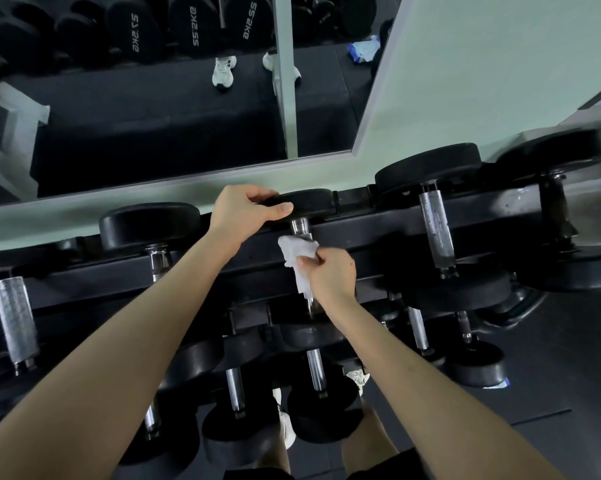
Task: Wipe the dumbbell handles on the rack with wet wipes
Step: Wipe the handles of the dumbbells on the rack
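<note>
A black dumbbell rack point(361, 233) runs across the view with several dumbbells on it. My left hand point(245, 211) grips the far black head point(312, 200) of the middle dumbbell. My right hand point(330, 271) holds a crumpled white wet wipe point(297, 256) wrapped against that dumbbell's metal handle point(300, 226), of which only the top end shows above the wipe. Other knurled handles lie to the right point(435, 228) and at the far left point(15, 318).
A lower tier holds more dumbbells point(314, 372) below my arms. A mirror point(153, 109) on the pale green wall behind the rack reflects white shoes and heavy dumbbells. A blue and white packet point(364, 50) shows in the mirror. Dark rubber floor lies at the right.
</note>
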`<state>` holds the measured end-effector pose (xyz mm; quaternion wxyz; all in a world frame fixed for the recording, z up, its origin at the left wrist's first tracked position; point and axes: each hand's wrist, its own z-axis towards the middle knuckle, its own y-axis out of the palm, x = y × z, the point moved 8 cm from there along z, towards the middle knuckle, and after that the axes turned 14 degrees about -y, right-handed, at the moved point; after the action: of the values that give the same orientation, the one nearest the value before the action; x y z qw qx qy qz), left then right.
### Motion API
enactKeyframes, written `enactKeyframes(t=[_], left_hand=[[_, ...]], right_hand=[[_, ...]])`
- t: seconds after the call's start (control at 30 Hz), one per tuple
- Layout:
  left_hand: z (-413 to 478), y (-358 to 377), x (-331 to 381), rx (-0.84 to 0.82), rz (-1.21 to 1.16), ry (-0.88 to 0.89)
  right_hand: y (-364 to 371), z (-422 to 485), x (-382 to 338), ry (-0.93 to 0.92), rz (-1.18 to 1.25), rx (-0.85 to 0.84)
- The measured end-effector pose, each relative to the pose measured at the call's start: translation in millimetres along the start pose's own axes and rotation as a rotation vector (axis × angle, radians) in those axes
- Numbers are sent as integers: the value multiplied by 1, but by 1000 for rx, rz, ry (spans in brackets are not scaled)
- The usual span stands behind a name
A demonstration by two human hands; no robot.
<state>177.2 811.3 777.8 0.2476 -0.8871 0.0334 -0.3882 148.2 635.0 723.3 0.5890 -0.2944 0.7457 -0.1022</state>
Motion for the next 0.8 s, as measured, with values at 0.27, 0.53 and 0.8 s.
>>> enactKeyframes(t=[0.27, 0.53, 0.8], left_hand=[[-11, -1, -5, 84, 132, 70], [-10, -2, -6, 81, 135, 80], [-10, -2, -10, 77, 92, 56]], right_hand=[[-17, -17, 7, -95, -171, -86], [-91, -23, -23, -212, -370, 253], [-9, -30, -5, -206, -77, -182]])
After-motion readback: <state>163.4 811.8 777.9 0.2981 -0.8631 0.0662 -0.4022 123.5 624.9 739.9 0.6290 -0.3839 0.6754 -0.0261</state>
